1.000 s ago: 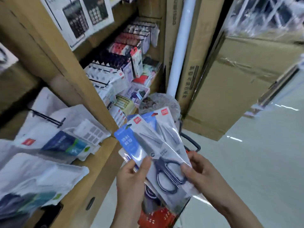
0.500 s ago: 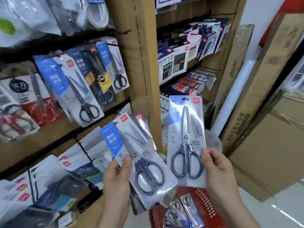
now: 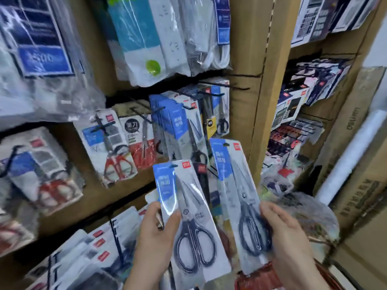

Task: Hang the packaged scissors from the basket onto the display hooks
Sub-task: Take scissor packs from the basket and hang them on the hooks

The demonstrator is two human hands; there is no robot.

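Observation:
My left hand (image 3: 154, 237) grips a stack of packaged scissors (image 3: 188, 210), blue-and-white cards with black-handled scissors, held upright. My right hand (image 3: 287, 233) holds a single packaged pair of scissors (image 3: 236, 195) by its lower right edge, its top tilted toward the shelf. Above both packs, black display hooks (image 3: 188, 106) stick out from the wooden panel, several carrying matching blue scissors packs (image 3: 176, 130). The red basket (image 3: 259, 278) shows only as a strip at the bottom, between my wrists.
Red-handled scissors packs (image 3: 117, 162) hang to the left. Power strips in bags (image 3: 159, 38) hang on the row above. A wooden upright (image 3: 263, 101) divides off the calculator shelves (image 3: 293, 107) on the right. Cardboard boxes (image 3: 360, 185) stand far right.
The view has swung up from the basket to the hook wall. My right hand split one pack off the stack and both hands have raised their packs toward the hooks.

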